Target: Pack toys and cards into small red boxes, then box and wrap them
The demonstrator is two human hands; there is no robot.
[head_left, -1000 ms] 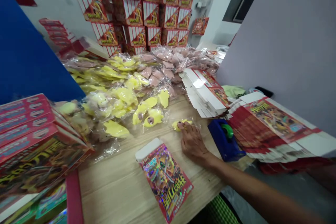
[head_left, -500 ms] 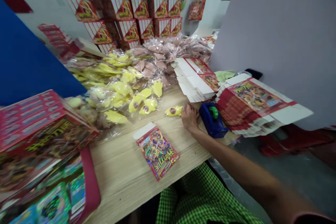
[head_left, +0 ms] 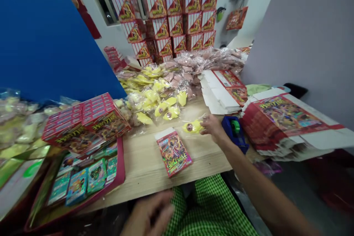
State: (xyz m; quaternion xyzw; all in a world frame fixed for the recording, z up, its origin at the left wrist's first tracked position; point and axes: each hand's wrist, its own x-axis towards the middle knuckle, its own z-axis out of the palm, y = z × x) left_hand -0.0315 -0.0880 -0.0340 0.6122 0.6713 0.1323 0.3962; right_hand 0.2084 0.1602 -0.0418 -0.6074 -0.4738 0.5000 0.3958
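Note:
My right hand (head_left: pixel 213 129) is over the table with its fingers apart, its fingertips at the right end of a yellow toy in a clear bag (head_left: pixel 193 127). That toy lies flat, with a round brownish spot on it. Low in the view, my left hand (head_left: pixel 152 214) is smeared by motion in front of the table edge, so its fingers are unclear. Between the hands a shiny red printed box (head_left: pixel 174 152) lies on the table, its white flap open at the far end. Beside my right wrist stands a blue tape dispenser (head_left: pixel 235 132) with a green roll core.
Bagged yellow toys (head_left: pixel 149 96) and pinkish ones (head_left: pixel 190 66) are heaped behind. Flattened cartons (head_left: pixel 290 114) are stacked at right. A red tray (head_left: pixel 121 162) of shiny packs is at left, beneath a red carton (head_left: pixel 88 121). Blue and grey panels flank the table.
The camera has turned left, so the scene sits further right. My left hand has come into view at the bottom. The right hand's fingers have spread and lifted slightly beside the bagged toy.

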